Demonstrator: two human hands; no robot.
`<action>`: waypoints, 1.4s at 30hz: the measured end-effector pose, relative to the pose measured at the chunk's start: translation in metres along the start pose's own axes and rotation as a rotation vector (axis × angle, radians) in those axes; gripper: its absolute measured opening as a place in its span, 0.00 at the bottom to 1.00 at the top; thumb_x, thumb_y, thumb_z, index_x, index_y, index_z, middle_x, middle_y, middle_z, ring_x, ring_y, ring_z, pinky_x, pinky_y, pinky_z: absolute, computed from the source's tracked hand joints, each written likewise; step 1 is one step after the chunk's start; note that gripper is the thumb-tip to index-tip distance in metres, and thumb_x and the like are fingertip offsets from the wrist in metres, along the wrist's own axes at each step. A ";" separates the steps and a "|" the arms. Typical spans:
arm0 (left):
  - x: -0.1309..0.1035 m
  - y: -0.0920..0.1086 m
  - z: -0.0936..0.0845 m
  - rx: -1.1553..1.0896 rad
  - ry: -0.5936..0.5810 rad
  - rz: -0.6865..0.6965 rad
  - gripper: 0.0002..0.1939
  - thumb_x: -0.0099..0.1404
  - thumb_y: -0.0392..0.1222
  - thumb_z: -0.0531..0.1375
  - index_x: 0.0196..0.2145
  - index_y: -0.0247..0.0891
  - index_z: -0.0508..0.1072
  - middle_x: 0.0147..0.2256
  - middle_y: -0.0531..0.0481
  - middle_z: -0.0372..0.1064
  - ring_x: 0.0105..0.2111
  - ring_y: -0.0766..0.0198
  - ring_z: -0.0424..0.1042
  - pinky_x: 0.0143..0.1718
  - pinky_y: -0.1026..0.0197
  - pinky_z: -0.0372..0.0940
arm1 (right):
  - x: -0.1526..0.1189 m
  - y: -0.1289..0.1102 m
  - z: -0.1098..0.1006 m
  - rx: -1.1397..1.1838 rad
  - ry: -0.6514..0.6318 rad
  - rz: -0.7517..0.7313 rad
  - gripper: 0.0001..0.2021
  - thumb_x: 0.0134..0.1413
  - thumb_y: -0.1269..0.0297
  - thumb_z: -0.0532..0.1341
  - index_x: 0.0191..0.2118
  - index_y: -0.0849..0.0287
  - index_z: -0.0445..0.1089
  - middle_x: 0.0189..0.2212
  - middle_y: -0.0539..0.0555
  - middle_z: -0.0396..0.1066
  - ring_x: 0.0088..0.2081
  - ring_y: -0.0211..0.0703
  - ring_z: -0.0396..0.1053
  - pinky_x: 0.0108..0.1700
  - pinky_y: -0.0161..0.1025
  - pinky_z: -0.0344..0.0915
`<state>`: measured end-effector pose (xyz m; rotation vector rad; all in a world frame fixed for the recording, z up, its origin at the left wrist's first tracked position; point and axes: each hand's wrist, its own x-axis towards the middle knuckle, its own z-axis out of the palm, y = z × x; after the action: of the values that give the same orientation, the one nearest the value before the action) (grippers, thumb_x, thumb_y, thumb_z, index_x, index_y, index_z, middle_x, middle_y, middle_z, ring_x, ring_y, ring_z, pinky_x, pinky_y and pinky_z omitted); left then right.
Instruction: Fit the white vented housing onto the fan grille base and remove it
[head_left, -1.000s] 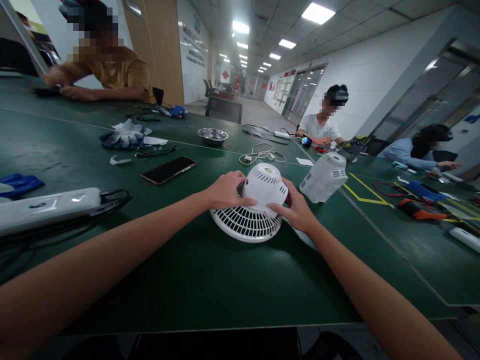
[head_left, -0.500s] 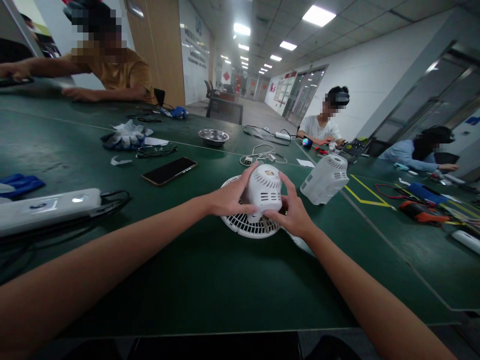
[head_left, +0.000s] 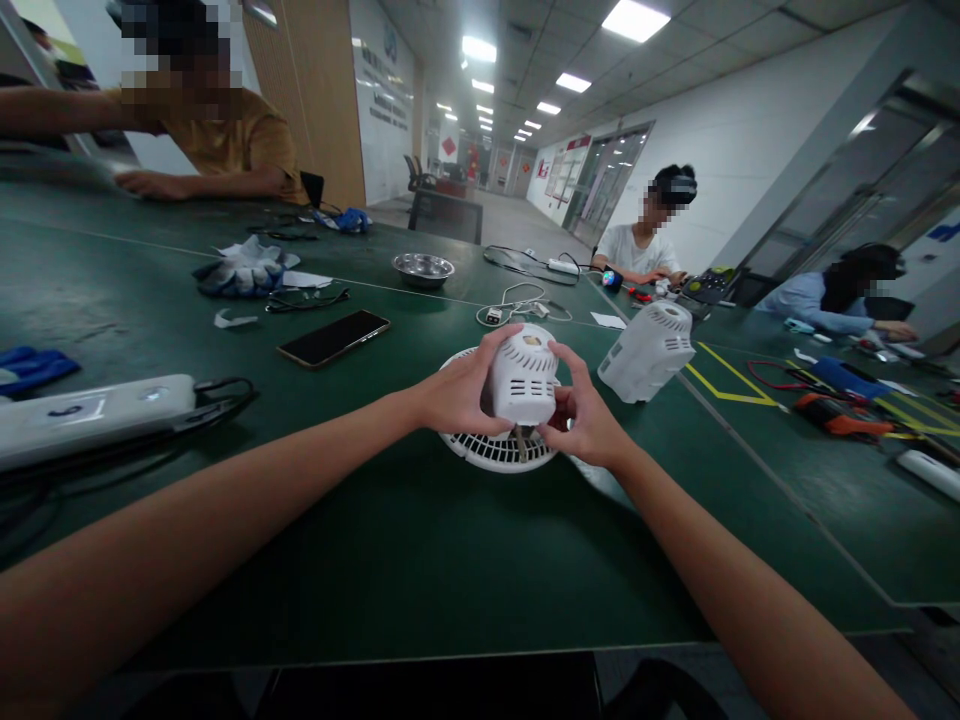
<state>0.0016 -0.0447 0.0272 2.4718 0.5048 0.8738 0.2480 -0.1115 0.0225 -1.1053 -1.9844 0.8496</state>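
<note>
From my remote seat, head view: white fan motor cover [head_left: 523,385] sits mid-counter, directly between the two hands, over the round fan grille [head_left: 491,457] lying on the green counter [head_left: 420,570]. Left hand [head_left: 459,397] wraps its left flank, fingers reaching up toward the vented crown, thumb along the lower near edge. Right hand [head_left: 594,418] takes the other flank, index finger at the upper right, thumb low by the near rim, remaining fingers partly hidden behind. Both sets of fingers are spread about the cover's width and holding it; how hard they press, I cannot tell. Key relation: the cover's long axis rises roughly upright from the grille, so the hands face each other across it; I judge neither nearer. Below its near edge a brownish part [head_left: 520,441] shows against the grille ribs; whether it touches the cover, unclear to me. Slotted white casing [head_left: 649,352] stands beyond the right hand, apart; smartphone [head_left: 334,338] lies off left.
</note>
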 end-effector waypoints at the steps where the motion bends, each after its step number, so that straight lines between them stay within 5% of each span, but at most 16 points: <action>1: 0.000 0.000 0.001 0.009 0.005 -0.005 0.61 0.53 0.53 0.69 0.71 0.46 0.33 0.67 0.32 0.52 0.57 0.35 0.67 0.55 0.38 0.65 | 0.000 0.000 0.000 0.005 -0.001 0.007 0.52 0.49 0.58 0.68 0.72 0.42 0.33 0.37 0.51 0.77 0.28 0.46 0.75 0.28 0.46 0.75; 7: 0.001 -0.007 0.005 0.026 0.016 -0.047 0.59 0.52 0.54 0.70 0.69 0.47 0.37 0.61 0.33 0.59 0.50 0.39 0.71 0.50 0.39 0.68 | 0.000 -0.002 0.002 -0.026 0.027 0.034 0.51 0.47 0.59 0.68 0.71 0.42 0.38 0.45 0.55 0.76 0.32 0.48 0.76 0.32 0.51 0.78; 15: 0.000 -0.004 0.001 0.039 0.021 -0.005 0.57 0.54 0.61 0.69 0.69 0.47 0.40 0.67 0.34 0.52 0.58 0.36 0.65 0.56 0.38 0.64 | 0.001 -0.007 -0.006 -0.080 -0.050 -0.002 0.48 0.51 0.56 0.68 0.69 0.44 0.37 0.37 0.51 0.76 0.29 0.46 0.74 0.32 0.47 0.75; 20: 0.001 -0.005 0.013 0.163 0.081 -0.069 0.60 0.53 0.68 0.68 0.71 0.47 0.41 0.66 0.33 0.54 0.58 0.35 0.64 0.56 0.35 0.62 | 0.003 -0.005 0.000 -0.307 0.184 -0.031 0.50 0.47 0.45 0.72 0.69 0.48 0.42 0.49 0.60 0.74 0.42 0.59 0.76 0.46 0.59 0.74; 27: 0.000 -0.008 0.013 0.240 0.102 -0.143 0.49 0.64 0.64 0.60 0.73 0.47 0.43 0.59 0.38 0.65 0.53 0.42 0.69 0.55 0.39 0.62 | 0.007 0.012 -0.004 -0.496 0.354 -0.126 0.49 0.49 0.59 0.67 0.73 0.46 0.42 0.70 0.60 0.54 0.61 0.69 0.65 0.61 0.67 0.63; 31: -0.002 -0.027 0.012 0.257 0.172 -0.444 0.35 0.71 0.64 0.49 0.69 0.43 0.57 0.62 0.38 0.64 0.61 0.39 0.63 0.60 0.36 0.57 | 0.010 0.024 -0.014 -0.405 0.326 -0.043 0.52 0.50 0.55 0.70 0.74 0.45 0.40 0.68 0.61 0.58 0.58 0.67 0.69 0.58 0.68 0.67; 34: -0.005 -0.044 0.013 0.124 0.223 -0.663 0.33 0.75 0.60 0.43 0.66 0.38 0.63 0.59 0.36 0.69 0.57 0.43 0.69 0.57 0.42 0.61 | 0.009 0.027 -0.016 -0.374 0.301 -0.045 0.57 0.44 0.53 0.75 0.74 0.45 0.41 0.66 0.62 0.61 0.56 0.69 0.69 0.57 0.69 0.67; 38: -0.010 -0.059 0.010 -0.121 0.348 -0.626 0.30 0.73 0.62 0.47 0.58 0.38 0.71 0.50 0.40 0.76 0.48 0.49 0.75 0.48 0.51 0.67 | 0.008 0.030 -0.015 -0.317 0.392 -0.027 0.55 0.40 0.54 0.77 0.72 0.46 0.49 0.58 0.61 0.70 0.53 0.68 0.71 0.56 0.71 0.67; 42: -0.011 -0.064 0.002 -0.326 0.549 -0.481 0.31 0.75 0.61 0.43 0.50 0.35 0.76 0.43 0.42 0.78 0.43 0.53 0.75 0.45 0.53 0.68 | 0.010 0.033 -0.016 0.062 0.514 0.028 0.49 0.39 0.56 0.77 0.68 0.48 0.56 0.47 0.55 0.77 0.45 0.58 0.76 0.50 0.62 0.73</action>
<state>-0.0167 0.0016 -0.0140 1.6928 0.9996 1.2956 0.2710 -0.0852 0.0070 -1.1772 -1.5094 0.5627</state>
